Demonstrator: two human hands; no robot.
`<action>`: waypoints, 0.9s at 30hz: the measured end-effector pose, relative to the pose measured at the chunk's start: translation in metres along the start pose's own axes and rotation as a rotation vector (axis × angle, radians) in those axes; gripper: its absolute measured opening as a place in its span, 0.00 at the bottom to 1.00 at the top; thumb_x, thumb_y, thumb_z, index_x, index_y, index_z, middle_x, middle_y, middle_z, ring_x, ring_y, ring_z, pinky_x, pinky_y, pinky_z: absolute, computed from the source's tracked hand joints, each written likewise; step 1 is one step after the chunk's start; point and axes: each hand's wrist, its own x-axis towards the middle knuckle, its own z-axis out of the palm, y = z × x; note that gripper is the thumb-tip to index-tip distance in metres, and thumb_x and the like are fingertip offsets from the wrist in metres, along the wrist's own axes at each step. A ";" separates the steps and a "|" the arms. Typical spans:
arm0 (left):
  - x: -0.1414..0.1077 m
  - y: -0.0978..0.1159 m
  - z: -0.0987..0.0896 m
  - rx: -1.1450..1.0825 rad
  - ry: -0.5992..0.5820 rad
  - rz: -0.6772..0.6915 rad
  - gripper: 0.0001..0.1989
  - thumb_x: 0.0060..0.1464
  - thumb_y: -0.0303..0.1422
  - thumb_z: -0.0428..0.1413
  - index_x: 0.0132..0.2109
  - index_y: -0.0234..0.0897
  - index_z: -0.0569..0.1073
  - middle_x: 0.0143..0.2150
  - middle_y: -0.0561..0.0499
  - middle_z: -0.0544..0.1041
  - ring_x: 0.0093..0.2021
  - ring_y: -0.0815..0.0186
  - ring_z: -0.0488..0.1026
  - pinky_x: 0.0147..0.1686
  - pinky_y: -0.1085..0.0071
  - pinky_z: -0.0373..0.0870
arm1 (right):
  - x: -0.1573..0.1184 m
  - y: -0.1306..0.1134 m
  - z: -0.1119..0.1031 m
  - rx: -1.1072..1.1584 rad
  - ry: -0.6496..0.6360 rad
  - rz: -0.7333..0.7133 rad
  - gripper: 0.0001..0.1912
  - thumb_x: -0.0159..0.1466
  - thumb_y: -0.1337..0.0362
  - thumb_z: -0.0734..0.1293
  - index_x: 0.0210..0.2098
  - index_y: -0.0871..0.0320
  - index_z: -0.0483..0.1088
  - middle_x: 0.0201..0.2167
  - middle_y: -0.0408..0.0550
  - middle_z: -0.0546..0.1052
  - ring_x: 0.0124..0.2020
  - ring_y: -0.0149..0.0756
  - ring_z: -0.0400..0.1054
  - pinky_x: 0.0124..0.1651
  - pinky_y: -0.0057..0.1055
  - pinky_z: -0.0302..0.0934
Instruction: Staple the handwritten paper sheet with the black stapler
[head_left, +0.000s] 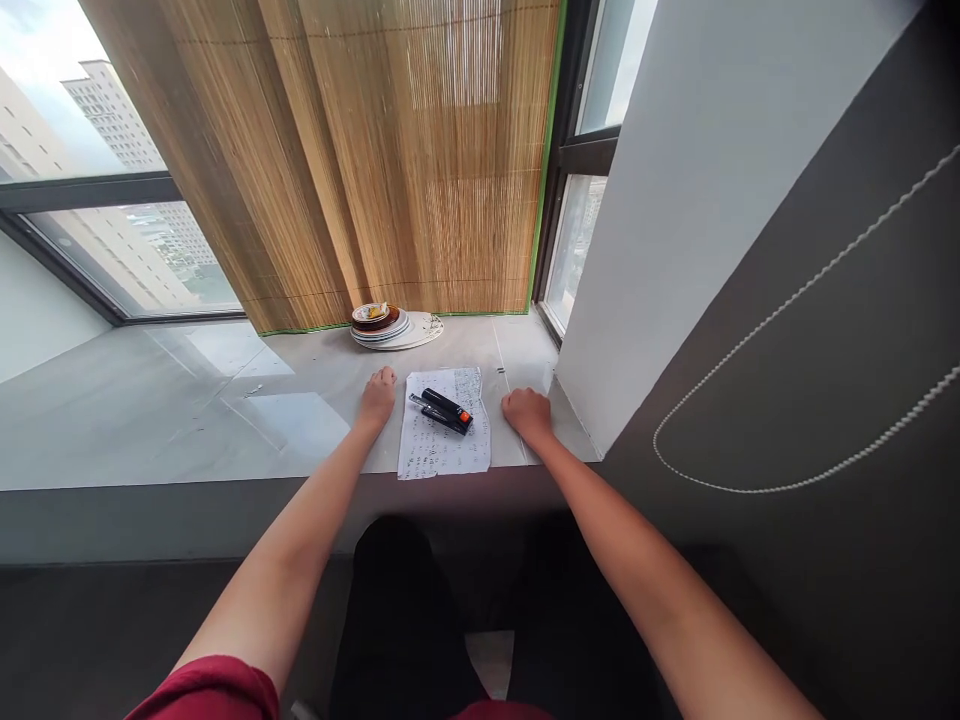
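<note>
A sheet of paper (442,455) covered in handwriting lies on the window ledge, its near edge reaching the ledge's front. On it rests a black stapler (444,409) with an orange-red mark at one end, lying at a slant with its arms a little apart. My left hand (377,397) is closed in a loose fist on the ledge, just left of the paper and not touching it. To the right of the paper, my right hand (526,412) rests as a fist on the ledge. Nothing shows in either hand.
A stack of plates (381,328) stands at the back of the ledge (187,420), beneath a bamboo blind (420,180). A white wall (660,220) closes off the right side, where a beaded cord (739,490) hangs in a loop.
</note>
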 end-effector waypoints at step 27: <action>-0.066 0.037 -0.017 -0.387 0.026 0.165 0.13 0.69 0.30 0.52 0.54 0.43 0.80 0.47 0.43 0.73 0.48 0.56 0.72 0.53 0.62 0.67 | 0.001 -0.039 0.010 0.643 -0.144 -0.838 0.18 0.66 0.53 0.69 0.51 0.57 0.71 0.38 0.46 0.76 0.37 0.37 0.67 0.44 0.31 0.59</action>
